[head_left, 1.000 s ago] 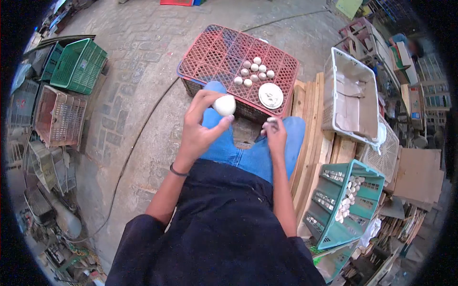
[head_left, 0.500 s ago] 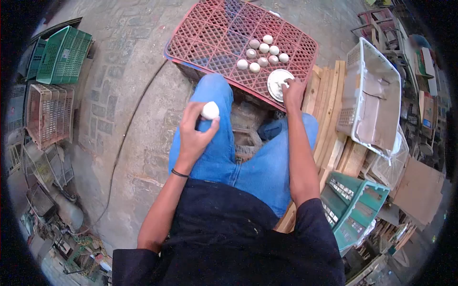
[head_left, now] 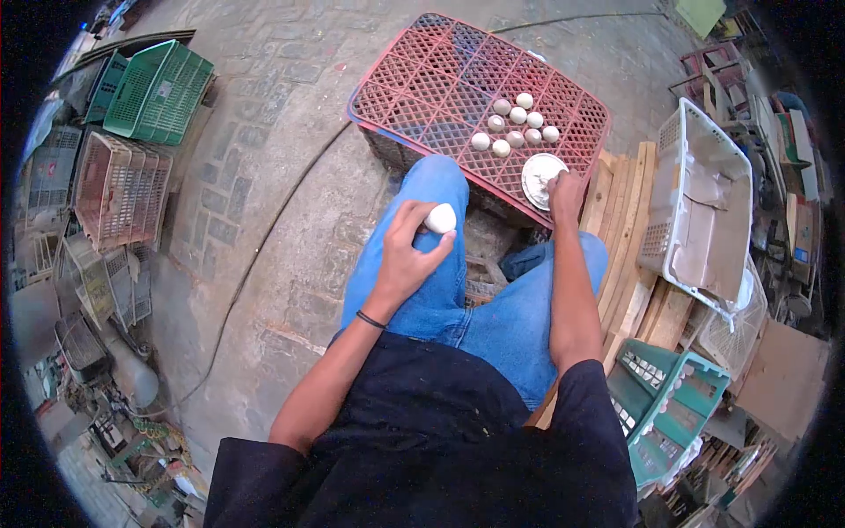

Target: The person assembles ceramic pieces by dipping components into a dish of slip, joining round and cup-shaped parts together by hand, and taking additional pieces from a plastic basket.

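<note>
My left hand [head_left: 410,254] is closed around a white egg [head_left: 441,219], gripped between thumb and fingers above my left thigh. My right hand [head_left: 568,195] reaches to a round white dish [head_left: 534,195] at the near right corner of an upturned red crate [head_left: 422,97]. Its fingers are bent together over whitish stuff in the dish; what they pinch, if anything, is too small to make out. Several pale eggs [head_left: 516,139], some of them greyish and speckled, lie grouped on the crate's lattice just behind the dish.
Wooden planks [head_left: 621,224] lie right of my knee, beside a white plastic crate [head_left: 704,220] and a green crate [head_left: 660,405]. A green crate [head_left: 163,92] and a faded pink crate [head_left: 121,189] stand at left. A dark cable [head_left: 273,224] crosses the floor.
The camera view has shifted, so the crate, hands and legs appear further right and lower. My left hand keeps the egg; my right hand stays at the dish, its fingers drawn in slightly.
</note>
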Demonstrator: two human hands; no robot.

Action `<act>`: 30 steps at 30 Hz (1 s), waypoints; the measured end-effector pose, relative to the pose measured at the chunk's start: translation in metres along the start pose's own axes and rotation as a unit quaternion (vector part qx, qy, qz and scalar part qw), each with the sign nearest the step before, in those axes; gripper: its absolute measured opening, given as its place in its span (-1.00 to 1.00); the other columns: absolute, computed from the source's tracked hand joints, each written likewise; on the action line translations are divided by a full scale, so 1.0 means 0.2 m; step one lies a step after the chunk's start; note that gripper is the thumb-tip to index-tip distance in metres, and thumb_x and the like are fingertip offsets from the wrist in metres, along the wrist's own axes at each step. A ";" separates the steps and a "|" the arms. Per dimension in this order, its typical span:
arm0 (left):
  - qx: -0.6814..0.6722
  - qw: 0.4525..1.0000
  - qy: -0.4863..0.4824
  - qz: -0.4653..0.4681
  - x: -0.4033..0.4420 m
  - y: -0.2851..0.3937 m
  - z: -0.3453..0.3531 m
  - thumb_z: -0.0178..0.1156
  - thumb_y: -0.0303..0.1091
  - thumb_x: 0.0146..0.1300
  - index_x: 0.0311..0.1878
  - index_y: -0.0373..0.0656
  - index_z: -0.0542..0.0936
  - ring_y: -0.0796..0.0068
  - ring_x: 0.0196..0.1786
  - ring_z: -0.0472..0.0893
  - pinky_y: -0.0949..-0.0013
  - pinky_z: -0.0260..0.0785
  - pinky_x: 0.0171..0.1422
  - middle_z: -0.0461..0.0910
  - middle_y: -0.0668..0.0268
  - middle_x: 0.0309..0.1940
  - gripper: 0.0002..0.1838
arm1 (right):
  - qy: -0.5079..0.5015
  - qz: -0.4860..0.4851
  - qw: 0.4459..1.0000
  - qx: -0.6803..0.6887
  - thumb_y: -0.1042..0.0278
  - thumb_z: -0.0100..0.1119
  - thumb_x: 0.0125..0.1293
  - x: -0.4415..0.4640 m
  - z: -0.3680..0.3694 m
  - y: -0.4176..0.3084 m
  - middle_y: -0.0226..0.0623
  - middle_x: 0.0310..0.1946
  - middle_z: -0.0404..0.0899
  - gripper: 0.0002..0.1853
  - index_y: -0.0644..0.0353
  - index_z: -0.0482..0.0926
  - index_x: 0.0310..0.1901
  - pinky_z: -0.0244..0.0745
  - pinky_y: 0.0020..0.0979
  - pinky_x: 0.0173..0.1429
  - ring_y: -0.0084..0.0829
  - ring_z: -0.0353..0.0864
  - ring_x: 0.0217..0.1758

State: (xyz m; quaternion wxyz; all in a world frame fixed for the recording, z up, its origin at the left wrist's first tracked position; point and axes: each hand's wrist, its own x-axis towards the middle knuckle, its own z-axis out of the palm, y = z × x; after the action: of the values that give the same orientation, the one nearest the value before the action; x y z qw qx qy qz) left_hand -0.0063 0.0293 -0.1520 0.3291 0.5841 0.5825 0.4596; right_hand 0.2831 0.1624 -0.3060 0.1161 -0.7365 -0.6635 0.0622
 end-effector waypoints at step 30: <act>-0.462 0.865 -0.171 -0.093 -0.39 0.30 -0.17 0.27 -0.53 0.04 0.00 -0.36 0.41 0.44 -0.11 0.51 0.37 0.38 0.02 0.46 0.20 -0.14 -0.57 | 0.058 -0.063 0.796 0.599 0.62 0.10 0.15 -1.15 -1.17 -0.88 -0.14 -0.20 0.52 -0.87 0.36 0.54 -0.25 0.42 -0.41 0.01 -0.34 0.52 -0.11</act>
State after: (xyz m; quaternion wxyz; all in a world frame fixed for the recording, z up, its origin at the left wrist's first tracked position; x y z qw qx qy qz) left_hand -0.0075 -0.0586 -0.0952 0.6972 0.3777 0.2898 0.5360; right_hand 0.1455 -0.0697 -0.0506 0.5760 -0.4786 -0.5305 0.3972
